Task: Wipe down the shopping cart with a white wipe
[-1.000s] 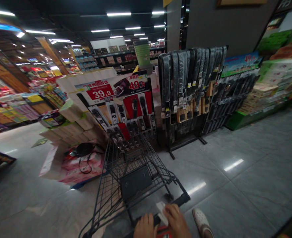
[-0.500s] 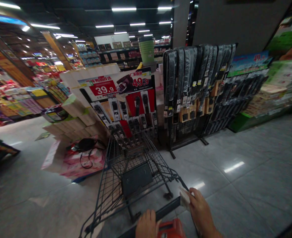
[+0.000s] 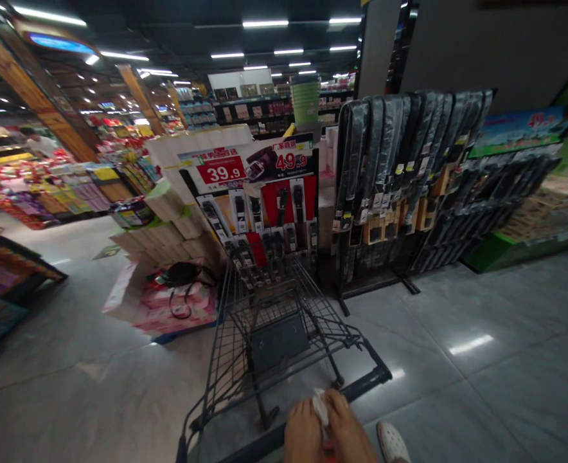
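A dark wire shopping cart [image 3: 279, 341] stands in front of me, its black handle [image 3: 365, 384] crossing the bottom of the view. My left hand [image 3: 304, 427] lies over the middle of the handle, fingers closed round it. Right beside it is my right hand [image 3: 344, 424], its fingers closed on a crumpled white tissue [image 3: 320, 406] between the two hands. Part of a red object [image 3: 329, 450] shows below the hands, mostly hidden.
Past the cart's front stands a belt display [image 3: 265, 225] with price signs. Wrapped belts hang on a black rack [image 3: 409, 148] to its right. Pink packages [image 3: 192, 308] are stacked at the left. A white shoe [image 3: 392, 442] is on the floor at bottom right.
My right hand has moved left with the tissue, from the handle's right part to beside my left hand. The view has turned slightly left.
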Motion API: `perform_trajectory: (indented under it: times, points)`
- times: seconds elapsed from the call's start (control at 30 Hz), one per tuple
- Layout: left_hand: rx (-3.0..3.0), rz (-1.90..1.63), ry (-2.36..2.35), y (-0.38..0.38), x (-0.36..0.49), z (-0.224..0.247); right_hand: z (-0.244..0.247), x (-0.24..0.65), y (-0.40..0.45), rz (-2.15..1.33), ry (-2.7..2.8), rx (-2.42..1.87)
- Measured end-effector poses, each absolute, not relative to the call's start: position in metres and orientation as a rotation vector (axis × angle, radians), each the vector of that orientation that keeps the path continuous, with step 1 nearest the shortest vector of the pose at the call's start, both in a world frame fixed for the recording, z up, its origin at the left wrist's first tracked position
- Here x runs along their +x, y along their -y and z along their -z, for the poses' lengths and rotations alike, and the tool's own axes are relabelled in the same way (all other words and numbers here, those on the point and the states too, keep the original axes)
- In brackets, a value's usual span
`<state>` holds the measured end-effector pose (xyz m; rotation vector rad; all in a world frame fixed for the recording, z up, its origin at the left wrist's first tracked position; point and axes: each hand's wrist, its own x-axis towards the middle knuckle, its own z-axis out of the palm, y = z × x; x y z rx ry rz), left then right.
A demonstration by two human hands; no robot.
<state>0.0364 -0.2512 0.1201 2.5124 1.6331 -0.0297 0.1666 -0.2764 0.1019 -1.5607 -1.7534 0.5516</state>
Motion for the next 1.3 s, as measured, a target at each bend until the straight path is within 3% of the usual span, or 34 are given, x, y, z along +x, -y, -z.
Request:
perform_trajectory:
  times: [0.17, 0.37, 0.53, 0.73, 1.3]
  points:
    - [2.619, -0.088, -1.616, 0.258, 0.014, -0.115, -0.100, 0.214, 0.268, -0.440, 1.809, -1.616]
    - [3.072, -0.406, -1.722, 0.274, -0.077, -0.110, -0.092, 0.275, 0.268, -0.346, 1.699, -1.699]
    - [3.068, -0.295, -1.855, 0.286, -0.117, -0.105, -0.110, 0.251, 0.268, -0.503, 1.663, -1.700]
    - [2.902, -0.210, -1.872, 0.291, -0.101, -0.109, -0.129, 0.203, 0.268, -0.616, 1.704, -1.625]
    - [2.503, -0.329, -1.965, 0.284, 0.010, -0.102, -0.148, 0.204, 0.264, -0.575, 1.647, -1.608]
